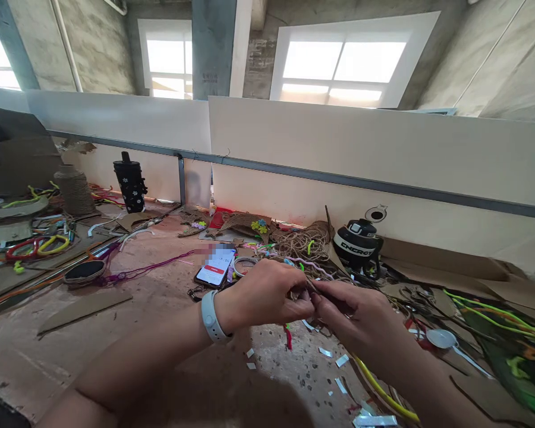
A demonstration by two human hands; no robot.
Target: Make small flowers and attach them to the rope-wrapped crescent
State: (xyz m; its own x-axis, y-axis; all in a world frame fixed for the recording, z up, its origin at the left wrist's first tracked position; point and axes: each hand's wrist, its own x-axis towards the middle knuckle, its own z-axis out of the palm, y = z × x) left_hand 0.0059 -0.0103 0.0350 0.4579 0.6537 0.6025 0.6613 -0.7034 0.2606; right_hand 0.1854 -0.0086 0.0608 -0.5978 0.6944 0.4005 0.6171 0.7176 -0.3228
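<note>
My left hand [267, 292], with a pale blue band [210, 315] on its wrist, is closed, its thumb and fingers pinched. Against its fingertips, my right hand [361, 312] pinches too. Something small between the two hands is mostly hidden, and I cannot make out what it is. Just behind them lies a tangle of brown twine [301, 242] with coloured cords. A phone [216, 264] with a lit screen rests beyond my left wrist, beside a roll of tape [244, 267]. Below the hands, a short red strand [288, 337] shows above the tabletop.
A black bottle [357, 245] stands behind my right hand; a flowered tumbler [131, 184] is farther left. Scissors [38, 248], a twine cone [74, 190] and a cardboard strip [84, 312] lie left. Right are a white round-headed tool [442, 339] and green cords [494, 315]. Silvery scraps [342, 360] dot the front.
</note>
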